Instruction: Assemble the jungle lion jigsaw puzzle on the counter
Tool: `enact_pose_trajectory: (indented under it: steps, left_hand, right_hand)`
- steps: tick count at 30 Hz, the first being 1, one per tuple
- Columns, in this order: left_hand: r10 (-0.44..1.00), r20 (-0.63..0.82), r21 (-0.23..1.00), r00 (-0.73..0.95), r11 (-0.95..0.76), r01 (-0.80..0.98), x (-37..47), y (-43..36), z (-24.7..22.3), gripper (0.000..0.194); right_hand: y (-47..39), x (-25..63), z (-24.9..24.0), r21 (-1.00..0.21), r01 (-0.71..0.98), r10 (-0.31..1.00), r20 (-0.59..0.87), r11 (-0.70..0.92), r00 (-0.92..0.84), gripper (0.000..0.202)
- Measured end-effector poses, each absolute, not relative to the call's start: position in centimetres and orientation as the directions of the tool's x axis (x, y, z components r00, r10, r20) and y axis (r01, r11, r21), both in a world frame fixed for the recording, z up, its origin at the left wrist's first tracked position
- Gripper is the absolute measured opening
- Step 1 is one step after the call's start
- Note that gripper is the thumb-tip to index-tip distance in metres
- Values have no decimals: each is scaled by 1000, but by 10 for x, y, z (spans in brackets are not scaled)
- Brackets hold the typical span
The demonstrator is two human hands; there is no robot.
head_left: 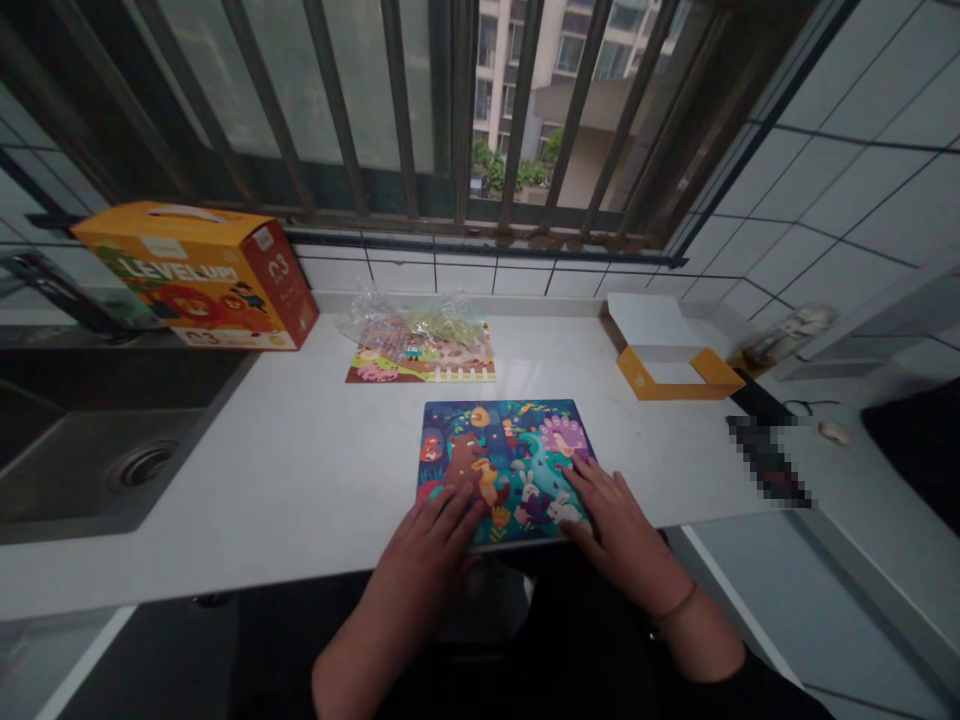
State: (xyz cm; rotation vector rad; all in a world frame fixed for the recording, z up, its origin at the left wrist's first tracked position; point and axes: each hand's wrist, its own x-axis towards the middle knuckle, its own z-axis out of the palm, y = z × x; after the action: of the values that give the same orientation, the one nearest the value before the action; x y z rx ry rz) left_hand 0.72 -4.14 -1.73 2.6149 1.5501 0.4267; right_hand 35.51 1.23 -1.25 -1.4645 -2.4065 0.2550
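A colourful animal picture board [536, 460], with a bear, rabbits and a pink peacock on dark blue, lies flat at the counter's front edge. My left hand [442, 525] rests on its lower left part, fingers stretched out over the picture. On the lower right side, my right hand [607, 510] lies with its fingers spread, touching the board near the white rabbit. Behind the board is a second picture sheet [420, 372] with a white fence. Crumpled clear plastic bags [420, 325] partly cover that sheet; pinkish and yellow-green contents show through.
An orange "LEVEL UP!" box [217, 280] stands at the back left beside the sink [172, 430]. At the back right sits an opened yellow box [649, 382] with its white lid raised. A blurred-out dark object [769, 460] lies on the right. A barred window [397, 110] is behind the white counter [300, 470].
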Motion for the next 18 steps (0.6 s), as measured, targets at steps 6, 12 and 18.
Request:
enact_pose_trajectory:
  steps: [6, 12, 18]
  left_hand:
    - [819, 250, 239, 516, -568, 787, -38, -66, 0, 83]
    - [848, 261, 260, 461, -522, 813, -60, -69, -8, 100]
    - [830, 257, 278, 494, -553, 785, -64, -62, -10, 103]
  right_hand:
    - [-14, 351, -17, -266, 775, 819, 187, 574, -542, 107]
    - [-13, 378, -21, -296, 701, 761, 257, 648, -595, 91]
    - [2, 382, -16, -304, 673, 738, 276, 674, -615, 78]
